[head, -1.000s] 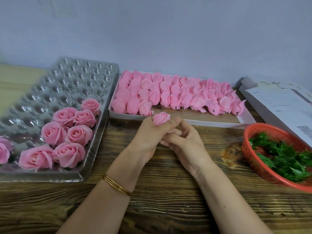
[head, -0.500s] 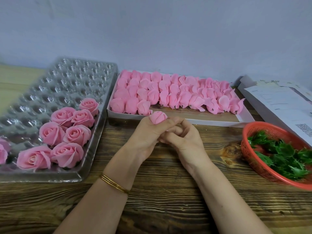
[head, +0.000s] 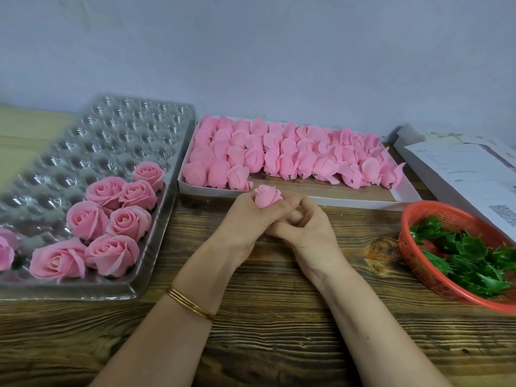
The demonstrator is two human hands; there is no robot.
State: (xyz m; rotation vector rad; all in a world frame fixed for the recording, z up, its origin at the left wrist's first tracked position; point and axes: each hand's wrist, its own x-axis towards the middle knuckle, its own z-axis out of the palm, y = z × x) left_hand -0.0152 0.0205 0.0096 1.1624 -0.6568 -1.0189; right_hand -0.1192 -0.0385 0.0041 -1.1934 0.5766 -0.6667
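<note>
Left hand [head: 245,219]: gripped a pink rosebud [head: 267,196], raised above the table [head: 265,317] just before the white box [head: 335,203] of buds; the bud's base was hidden. Right hand [head: 307,233]: fingers curled against the left, grasp could not be told. Red basket [head: 418,270] and papers [head: 460,169] were cut off rightward; print unreadable.

chg: slight | pink rose bud [head: 268,196]: slid a bit R along near edge of white box [head: 335,201] since 0.5 s ago, back approx to its 1 s ago spot | L hand [head: 245,222] + R hand [head: 307,233]: moved w/ bud | bud looks turned a little, petal tip now out at top R
</note>
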